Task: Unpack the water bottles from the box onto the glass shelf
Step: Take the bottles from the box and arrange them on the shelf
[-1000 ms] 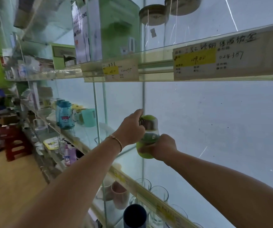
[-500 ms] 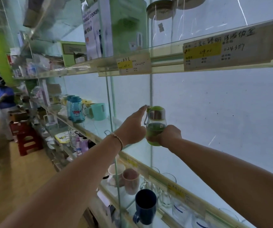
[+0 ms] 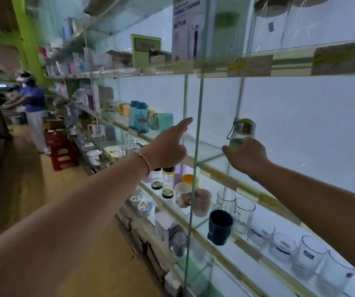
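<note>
Right hand (image 3: 247, 157) grasps the lower part of a small clear water bottle with green lid and grey loop strap (image 3: 244, 127). The bottle is upright over the glass shelf (image 3: 206, 147), near the white back wall; its base is hidden, so contact is unclear. Left hand (image 3: 168, 146) is released, one finger stretched out, holding nothing, left of the vertical glass divider (image 3: 198, 125), apart from the bottle.

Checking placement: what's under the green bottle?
The glass shelf runs below the bottle, with glasses on the next shelf down. The right hand grips the bottle's lower half and covers its base, so whether it touches the shelf cannot be seen.
</note>
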